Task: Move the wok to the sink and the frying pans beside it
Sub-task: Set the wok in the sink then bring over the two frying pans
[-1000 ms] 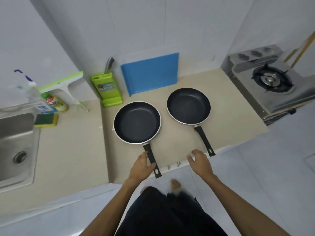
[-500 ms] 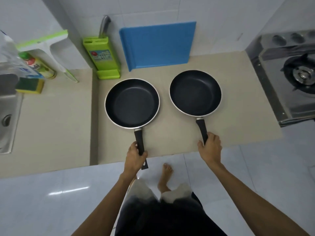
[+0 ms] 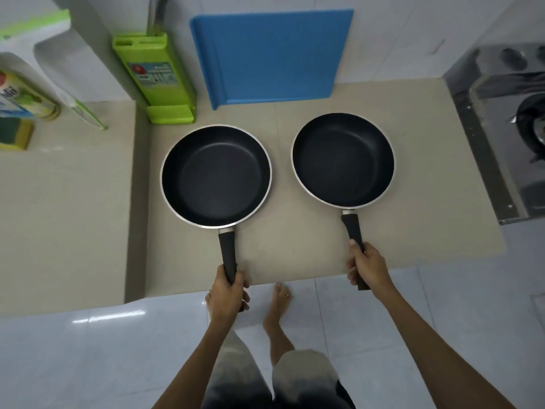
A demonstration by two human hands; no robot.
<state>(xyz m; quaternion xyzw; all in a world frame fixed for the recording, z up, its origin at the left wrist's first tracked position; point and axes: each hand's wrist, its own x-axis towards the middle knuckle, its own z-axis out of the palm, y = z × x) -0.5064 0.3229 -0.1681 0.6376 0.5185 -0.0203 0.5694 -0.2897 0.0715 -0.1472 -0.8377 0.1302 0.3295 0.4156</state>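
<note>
Two black frying pans with pale rims are over the beige counter [image 3: 295, 240], handles pointing toward me. My left hand [image 3: 228, 290] is closed around the end of the handle of the left frying pan [image 3: 216, 175]. My right hand [image 3: 367, 268] grips the handle of the right frying pan [image 3: 343, 159], which looks slightly raised off the counter. Neither the wok nor the sink is in view.
A blue cutting board [image 3: 271, 54] leans on the back wall beside a green knife block [image 3: 160, 81]. A gas stove [image 3: 513, 128] stands at the right. A bottle [image 3: 26, 95] and a sponge [image 3: 14, 132] sit far left. The counter steps down left of the pans.
Both hands went from resting by the handle ends to gripping the handles. The camera has come closer, and the sink has slid out of view on the left.
</note>
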